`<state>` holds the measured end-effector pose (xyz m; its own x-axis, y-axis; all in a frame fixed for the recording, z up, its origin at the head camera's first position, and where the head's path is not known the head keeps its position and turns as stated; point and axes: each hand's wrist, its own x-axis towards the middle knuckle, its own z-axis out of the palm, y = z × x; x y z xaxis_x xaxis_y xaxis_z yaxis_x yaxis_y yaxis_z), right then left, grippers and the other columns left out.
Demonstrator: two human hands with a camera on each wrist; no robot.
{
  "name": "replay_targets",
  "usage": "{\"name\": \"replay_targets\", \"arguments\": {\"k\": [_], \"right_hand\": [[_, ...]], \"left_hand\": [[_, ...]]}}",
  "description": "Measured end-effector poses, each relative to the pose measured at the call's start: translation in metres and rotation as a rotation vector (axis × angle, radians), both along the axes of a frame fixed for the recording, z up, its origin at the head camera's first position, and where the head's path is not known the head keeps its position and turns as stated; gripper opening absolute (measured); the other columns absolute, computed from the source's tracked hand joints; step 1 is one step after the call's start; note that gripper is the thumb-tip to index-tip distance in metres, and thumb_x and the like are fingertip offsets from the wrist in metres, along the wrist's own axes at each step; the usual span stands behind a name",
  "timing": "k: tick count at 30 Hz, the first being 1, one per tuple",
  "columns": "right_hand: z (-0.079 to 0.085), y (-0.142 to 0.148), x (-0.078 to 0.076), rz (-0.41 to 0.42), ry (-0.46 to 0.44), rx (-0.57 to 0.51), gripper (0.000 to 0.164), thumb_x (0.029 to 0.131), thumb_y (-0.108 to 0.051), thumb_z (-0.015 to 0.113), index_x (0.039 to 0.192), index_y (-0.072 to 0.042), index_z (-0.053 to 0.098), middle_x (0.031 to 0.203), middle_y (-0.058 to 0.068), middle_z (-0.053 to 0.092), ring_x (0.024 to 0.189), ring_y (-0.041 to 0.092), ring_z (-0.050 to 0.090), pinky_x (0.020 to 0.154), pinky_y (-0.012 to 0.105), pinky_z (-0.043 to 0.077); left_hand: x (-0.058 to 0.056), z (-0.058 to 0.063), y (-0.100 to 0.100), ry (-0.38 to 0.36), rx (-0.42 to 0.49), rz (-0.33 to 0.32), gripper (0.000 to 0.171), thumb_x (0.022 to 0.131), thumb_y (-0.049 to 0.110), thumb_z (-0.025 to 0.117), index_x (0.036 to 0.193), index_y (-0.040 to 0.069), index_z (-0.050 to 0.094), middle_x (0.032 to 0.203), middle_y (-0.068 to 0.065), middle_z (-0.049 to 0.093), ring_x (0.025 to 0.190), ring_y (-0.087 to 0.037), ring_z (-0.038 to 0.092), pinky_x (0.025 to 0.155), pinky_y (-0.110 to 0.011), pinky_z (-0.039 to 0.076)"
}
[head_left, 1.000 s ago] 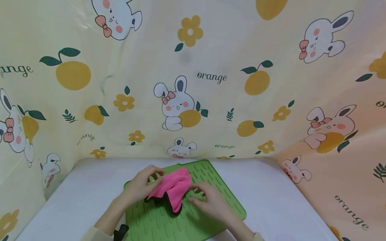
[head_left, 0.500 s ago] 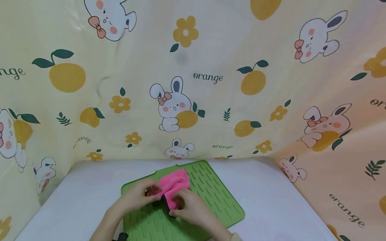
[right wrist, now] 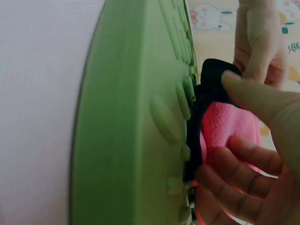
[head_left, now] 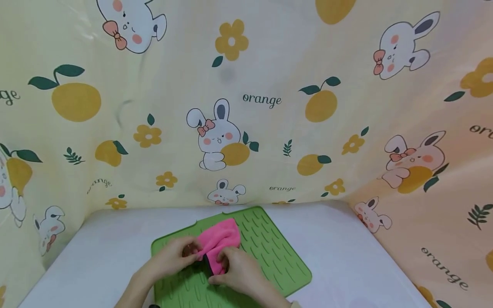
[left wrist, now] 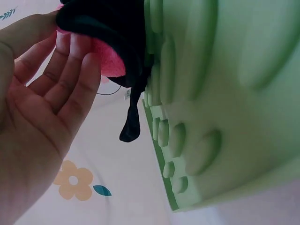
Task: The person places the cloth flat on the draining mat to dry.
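Note:
A soft pink cloth item [head_left: 227,233] with black edging lies bunched on a green ridged mat [head_left: 279,261]. My left hand [head_left: 173,256] pinches its left edge; in the left wrist view thumb and fingers sit around the black edging [left wrist: 101,21], with pink lining showing inside. From that item hangs a short black strap [left wrist: 131,124] beside a small white tag. My right hand [head_left: 240,271] grips the near corner: in the right wrist view the thumb presses the black band [right wrist: 218,77] while curled fingers lie against the pink fabric [right wrist: 229,124].
The mat rests at an angle on a white-covered table [head_left: 331,239]. Behind and along both sides stands a yellowish curtain [head_left: 269,141] printed with rabbits, oranges and flowers. A small dark object [head_left: 154,306] shows at the bottom edge by the left forearm.
My right hand has moved left from beside the pink cloth item onto its near corner and now grips it. My left hand has come down to its left edge. The head view has shifted slightly.

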<state>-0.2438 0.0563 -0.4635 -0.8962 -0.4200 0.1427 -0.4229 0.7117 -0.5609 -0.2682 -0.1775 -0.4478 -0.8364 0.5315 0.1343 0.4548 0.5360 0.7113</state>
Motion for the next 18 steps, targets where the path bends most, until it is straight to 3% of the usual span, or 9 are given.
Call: {"name": "replay_targets", "arguments": {"k": [5, 9, 18], "right_hand": [[-0.0024, -0.0036, 0.0003, -0.03, 0.002, 0.001, 0.029, 0.071, -0.035, 0.081, 0.088, -0.024, 0.06, 0.075, -0.015, 0.054, 0.063, -0.002, 0.047, 0.055, 0.019, 0.041], [-0.0054, -0.0024, 0.0004, -0.006, 0.007, -0.01, 0.016, 0.073, -0.023, 0.077, 0.079, -0.025, 0.063, 0.074, -0.015, 0.053, 0.064, -0.003, 0.047, 0.056, 0.018, 0.041], [-0.0059, 0.0036, -0.008, 0.066, -0.005, -0.11, 0.016, 0.075, -0.013, 0.071, 0.071, -0.024, 0.06, 0.07, -0.016, 0.053, 0.061, -0.003, 0.049, 0.056, 0.018, 0.043]], "left_hand": [[-0.0006, -0.0023, 0.0003, -0.049, 0.034, -0.016, 0.012, 0.092, 0.018, 0.062, 0.103, 0.014, 0.063, 0.087, 0.003, 0.063, 0.074, -0.01, 0.059, 0.061, -0.026, 0.052], [-0.0003, -0.0034, -0.0001, -0.052, 0.04, -0.024, 0.011, 0.093, 0.018, 0.062, 0.103, 0.014, 0.063, 0.09, 0.003, 0.064, 0.078, -0.009, 0.061, 0.065, -0.024, 0.053], [-0.0031, -0.0022, -0.0012, -0.043, 0.062, -0.031, 0.011, 0.092, 0.016, 0.062, 0.102, 0.012, 0.063, 0.091, 0.002, 0.065, 0.079, -0.011, 0.062, 0.066, -0.025, 0.053]]}}
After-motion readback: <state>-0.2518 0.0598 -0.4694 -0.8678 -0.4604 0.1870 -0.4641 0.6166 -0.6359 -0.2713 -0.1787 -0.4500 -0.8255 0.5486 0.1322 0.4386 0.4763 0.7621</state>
